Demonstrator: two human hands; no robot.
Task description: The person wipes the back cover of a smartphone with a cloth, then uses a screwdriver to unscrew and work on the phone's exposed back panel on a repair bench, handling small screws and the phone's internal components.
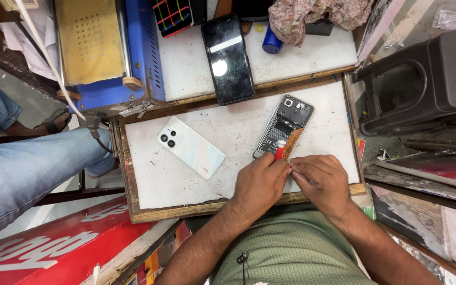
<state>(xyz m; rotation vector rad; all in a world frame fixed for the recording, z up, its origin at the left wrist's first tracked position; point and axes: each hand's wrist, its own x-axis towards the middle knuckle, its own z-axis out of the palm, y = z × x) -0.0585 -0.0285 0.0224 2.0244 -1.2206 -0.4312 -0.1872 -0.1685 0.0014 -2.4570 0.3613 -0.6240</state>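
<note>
My red-handled screwdriver (280, 150) stands upright, white cap up. It touches the opened phone (286, 126), which lies backless on the white board.

Opened phone (284, 126) is lying on the work tray (186, 184). Left of the opened phone, well apart, its back cover (191, 147) is lying on the same tray. Behind it, on the bench top (186, 63), a face-up phone (228, 58) is resting. Before it, touching its near edge, a screwdriver (279, 150) is standing between left hand (259, 182) and right hand (320, 179).
</note>
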